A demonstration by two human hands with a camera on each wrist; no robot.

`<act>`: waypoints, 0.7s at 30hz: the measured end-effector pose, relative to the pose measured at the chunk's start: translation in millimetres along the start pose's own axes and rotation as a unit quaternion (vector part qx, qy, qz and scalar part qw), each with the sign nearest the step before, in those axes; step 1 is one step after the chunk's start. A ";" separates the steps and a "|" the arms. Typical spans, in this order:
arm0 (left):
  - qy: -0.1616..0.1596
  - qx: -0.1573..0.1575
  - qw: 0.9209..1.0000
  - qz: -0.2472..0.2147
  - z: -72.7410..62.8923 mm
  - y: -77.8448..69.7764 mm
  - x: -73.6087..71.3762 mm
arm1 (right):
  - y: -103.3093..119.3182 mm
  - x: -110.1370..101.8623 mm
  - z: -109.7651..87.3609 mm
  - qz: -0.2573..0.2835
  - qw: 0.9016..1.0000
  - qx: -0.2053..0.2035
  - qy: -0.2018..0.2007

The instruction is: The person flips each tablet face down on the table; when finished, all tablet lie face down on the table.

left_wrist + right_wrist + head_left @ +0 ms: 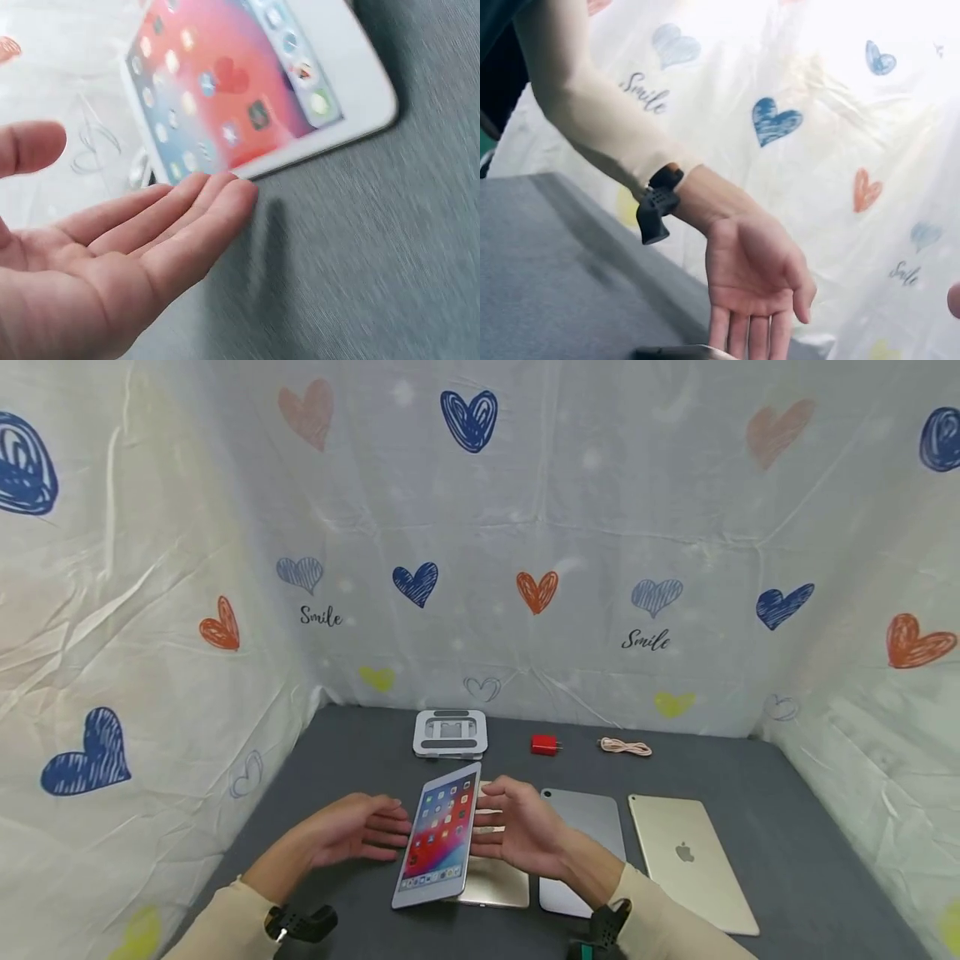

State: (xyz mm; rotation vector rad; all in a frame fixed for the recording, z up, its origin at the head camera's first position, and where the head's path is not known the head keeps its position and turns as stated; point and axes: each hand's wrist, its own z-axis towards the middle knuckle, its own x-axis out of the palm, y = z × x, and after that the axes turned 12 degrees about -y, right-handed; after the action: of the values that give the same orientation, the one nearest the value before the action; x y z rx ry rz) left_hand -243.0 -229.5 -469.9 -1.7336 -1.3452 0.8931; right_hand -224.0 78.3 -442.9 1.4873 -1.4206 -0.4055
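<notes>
A white-framed tablet (438,839), its screen lit with app icons, stands tilted between my hands over a gold tablet (498,885) lying on the table. To its left, my left hand (360,831) has its fingers extended and its thumb apart; in the left wrist view the fingertips (236,187) are right at the tablet's long edge. My right hand (528,831) is at the opposite edge, fingers reaching to the tablet's side and thumb raised off the screen. The right wrist view shows the left palm (754,262) and a sliver of the tablet (682,351).
Right of the hands, a grey tablet (588,827) and a larger gold tablet (693,860) lie face down. Along the back are a folded silver stand (450,745), a red charger plug (544,744) and a bundled pale cable (626,747). Heart-printed curtain (585,660) encloses the table.
</notes>
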 end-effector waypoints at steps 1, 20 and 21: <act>0.012 0.007 1.000 -0.006 -1.1 -2.5 1.0 | 2.0 -0.9 -1.8 -0.006 1.000 0.000 0.000; 0.119 0.088 0.987 -0.065 -34.3 -68.3 7.5 | 24.9 43.9 4.0 -0.038 0.999 -0.025 0.031; 0.115 0.089 0.987 -0.064 -34.8 -68.3 5.2 | 24.4 46.5 4.8 -0.039 0.999 -0.024 0.028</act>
State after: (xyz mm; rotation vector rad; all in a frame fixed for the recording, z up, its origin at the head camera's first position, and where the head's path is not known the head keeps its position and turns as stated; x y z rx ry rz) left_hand -242.4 -218.2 -393.9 -1.5420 -1.1733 0.6960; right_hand -229.6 39.5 -407.5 1.5070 -1.3032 -0.4399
